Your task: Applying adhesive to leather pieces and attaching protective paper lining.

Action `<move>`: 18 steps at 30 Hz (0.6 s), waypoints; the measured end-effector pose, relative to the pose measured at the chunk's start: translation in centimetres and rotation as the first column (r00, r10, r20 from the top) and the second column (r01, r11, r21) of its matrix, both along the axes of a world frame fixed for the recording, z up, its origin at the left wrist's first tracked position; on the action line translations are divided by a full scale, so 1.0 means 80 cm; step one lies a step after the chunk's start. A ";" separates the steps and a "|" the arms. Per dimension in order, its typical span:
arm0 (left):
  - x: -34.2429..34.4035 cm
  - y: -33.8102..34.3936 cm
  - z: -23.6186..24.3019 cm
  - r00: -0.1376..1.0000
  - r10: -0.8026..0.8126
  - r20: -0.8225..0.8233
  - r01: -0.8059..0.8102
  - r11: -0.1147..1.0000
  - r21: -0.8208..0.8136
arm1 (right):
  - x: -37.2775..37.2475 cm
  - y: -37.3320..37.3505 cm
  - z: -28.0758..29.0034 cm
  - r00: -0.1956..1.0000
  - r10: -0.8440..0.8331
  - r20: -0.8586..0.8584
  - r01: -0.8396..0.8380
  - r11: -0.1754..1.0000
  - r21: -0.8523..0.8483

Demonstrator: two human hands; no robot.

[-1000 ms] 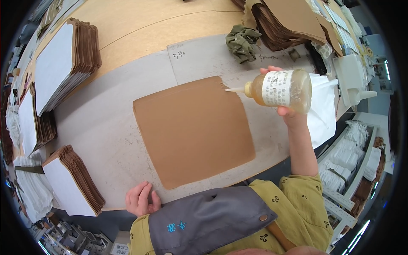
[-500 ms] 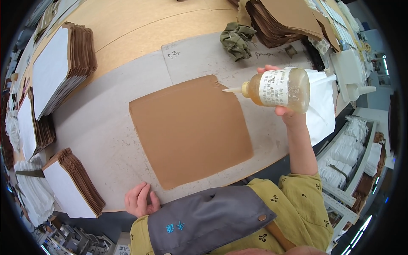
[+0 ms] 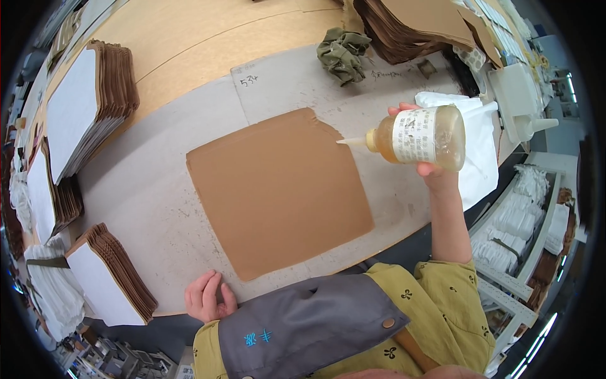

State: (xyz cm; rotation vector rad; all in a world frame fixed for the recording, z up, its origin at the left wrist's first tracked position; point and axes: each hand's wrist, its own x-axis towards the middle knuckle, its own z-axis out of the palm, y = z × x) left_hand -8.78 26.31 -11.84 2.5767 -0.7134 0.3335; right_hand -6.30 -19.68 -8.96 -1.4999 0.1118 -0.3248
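Note:
A squeeze bottle [image 3: 415, 136] of amber liquid, with a white label and a narrow pale nozzle, lies tipped sideways in my right hand [image 3: 437, 178]. The fingers and thumb wrap round it, and its body hides part of the hand. Its nozzle tip is at the right edge of a brown fabric piece [image 3: 281, 199], near the upper right notch; whether it touches I cannot tell. The piece lies flat on the grey work sheet [image 3: 142, 189]. At the table's near edge rests my left hand [image 3: 210, 298], fingers loosely bent, thumb apart, with nothing in it.
Stacked brown pieces with white tops [image 3: 74, 114] line the left side. Farther off are a crumpled olive cloth [image 3: 343, 55] and a large brown stack [image 3: 416, 28]. White cloth [image 3: 476, 148] lies beyond the bottle, near a white spouted container [image 3: 514, 101]. A rack [image 3: 511, 252] stands at right.
My right hand has moved the bottle a little right and toward me, shifting its nozzle along the fabric piece's right edge. The view has shifted slightly; my left hand stays put.

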 end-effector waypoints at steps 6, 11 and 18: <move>-0.001 -0.002 0.002 0.998 -0.024 -0.051 0.023 1.000 -0.009 | -0.003 -0.001 0.000 0.998 -0.052 -0.026 0.052 0.999 -0.003; -0.002 -0.001 0.002 0.998 -0.029 -0.050 0.028 1.000 -0.008 | -0.014 -0.007 -0.008 1.000 -0.024 -0.017 0.024 0.999 0.021; -0.005 -0.003 0.005 1.000 0.004 -0.022 -0.004 1.000 -0.003 | -0.033 -0.015 -0.014 0.999 0.032 -0.017 -0.031 0.998 0.047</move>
